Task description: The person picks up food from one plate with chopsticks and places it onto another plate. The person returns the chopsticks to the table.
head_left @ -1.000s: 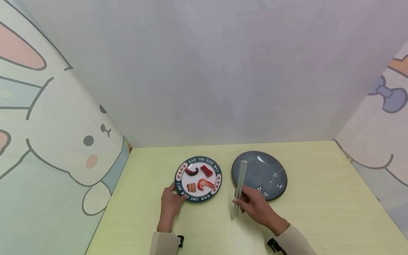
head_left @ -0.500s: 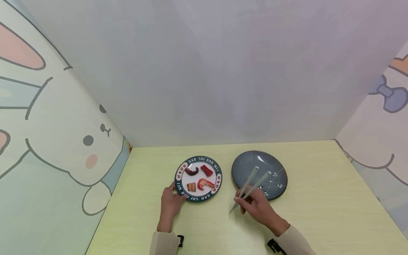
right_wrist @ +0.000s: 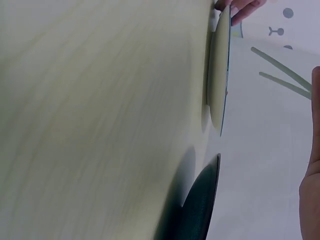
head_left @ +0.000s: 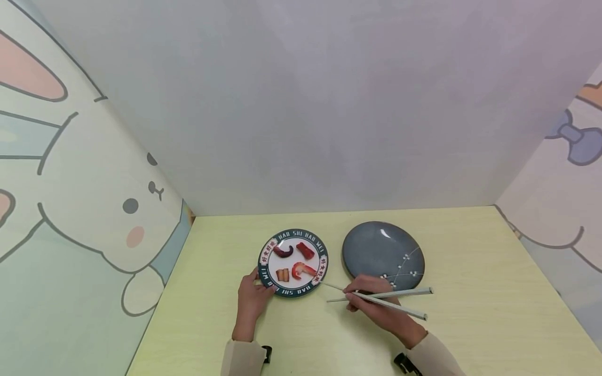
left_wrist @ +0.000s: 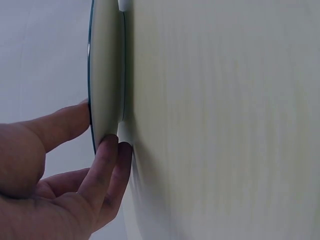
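Note:
In the head view my left hand (head_left: 253,298) grips the near-left rim of a round white plate (head_left: 292,234) with a dark green lettered border. The left wrist view shows the thumb on the plate's face side and fingertips at its underside. On the plate lie a shrimp (head_left: 303,270), a layered pork-belly piece (head_left: 282,275), a red strip (head_left: 305,251) and a dark curled tentacle-like piece (head_left: 283,253). My right hand (head_left: 376,303) holds a pair of pale chopsticks (head_left: 394,306), crossed, their tips apart and pointing left near the plate's lower-right rim.
A dark grey-blue plate (head_left: 376,250) with a white blossom pattern sits right of the white one, its near edge partly behind my right hand. Both stand on a light wooden table (head_left: 479,292). A grey wall (head_left: 329,130) rises at the back; cartoon panels flank the sides.
The chopsticks have swung from nearly upright to lying almost level, tips now pointing left and spread apart. The right hand turned with them. The left hand and both plates stayed in place.

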Available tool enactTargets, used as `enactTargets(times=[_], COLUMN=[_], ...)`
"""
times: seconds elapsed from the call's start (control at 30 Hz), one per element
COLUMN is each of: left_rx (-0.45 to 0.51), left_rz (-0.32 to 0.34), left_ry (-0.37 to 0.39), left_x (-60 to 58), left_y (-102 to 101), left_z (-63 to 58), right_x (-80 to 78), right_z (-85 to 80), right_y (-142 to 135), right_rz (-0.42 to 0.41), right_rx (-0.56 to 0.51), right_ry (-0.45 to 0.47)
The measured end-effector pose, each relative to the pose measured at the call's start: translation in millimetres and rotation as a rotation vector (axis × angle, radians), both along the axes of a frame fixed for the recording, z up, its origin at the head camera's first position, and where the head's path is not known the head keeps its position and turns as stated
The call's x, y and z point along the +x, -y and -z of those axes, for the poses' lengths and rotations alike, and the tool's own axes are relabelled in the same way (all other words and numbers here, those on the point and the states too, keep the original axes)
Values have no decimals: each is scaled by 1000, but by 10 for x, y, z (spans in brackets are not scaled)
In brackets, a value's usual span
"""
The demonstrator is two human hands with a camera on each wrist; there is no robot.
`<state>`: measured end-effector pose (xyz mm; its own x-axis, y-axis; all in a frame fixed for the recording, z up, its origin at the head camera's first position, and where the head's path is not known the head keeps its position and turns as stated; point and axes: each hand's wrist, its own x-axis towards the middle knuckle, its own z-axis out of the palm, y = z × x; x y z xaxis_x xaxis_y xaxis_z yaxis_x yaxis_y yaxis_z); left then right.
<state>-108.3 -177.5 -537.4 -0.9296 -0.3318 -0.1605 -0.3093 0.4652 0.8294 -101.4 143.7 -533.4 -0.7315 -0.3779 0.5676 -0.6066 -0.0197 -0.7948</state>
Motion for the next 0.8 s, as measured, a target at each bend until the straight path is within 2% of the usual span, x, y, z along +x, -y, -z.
enactTargets(times=[0.2,0.33,0.47,0.57,0.7,0.8], left_rx=[0,-2,-1,0,5,9], left_rz=[-1,2,3,4,7,7], left_ry=[5,0,-9,-14,-15,-10], left_x=[1,-8,-6,-1,0,2], left_y=[-2,4,7,8,9,11], left_z=[-5,2,7,13,18,11], right_x=[42,55,38,29,38,40], right_z=[-40,-47,-21,1,5,-6], right_y=[-6,-14,-9,5,6,-15], right_rz=[41,17,7,30,55,37], right_rx=[-18,-76,-67,-44,-55,-75], right_ry=[102,154,138,115,134,157])
